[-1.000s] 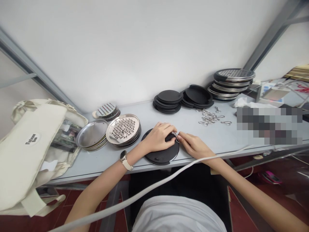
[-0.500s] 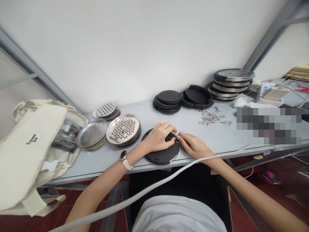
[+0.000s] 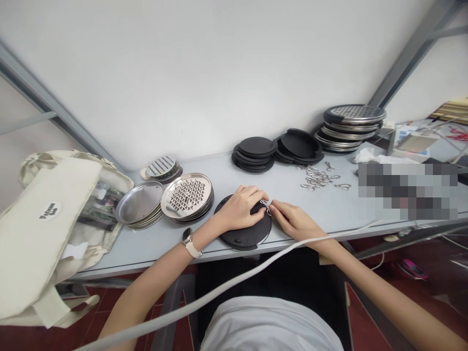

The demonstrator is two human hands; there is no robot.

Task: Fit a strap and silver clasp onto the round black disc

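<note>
A round black disc (image 3: 244, 233) lies flat near the table's front edge. My left hand (image 3: 240, 207) rests on its upper part, fingers curled and pressing down on it. My right hand (image 3: 292, 220) sits just right of the disc's rim, fingers pinched on a small metal clip (image 3: 266, 206) at the disc's top right edge. The fingertips of both hands meet at that clip. A watch is on my left wrist.
Metal grater plates (image 3: 187, 196) and plain metal plates (image 3: 140, 204) are stacked to the left, by a cream bag (image 3: 40, 219). Black disc stacks (image 3: 256, 152) and metal-rimmed stacks (image 3: 351, 124) stand at the back. Loose metal clips (image 3: 319, 178) lie right of centre. A white cable (image 3: 226, 287) crosses below.
</note>
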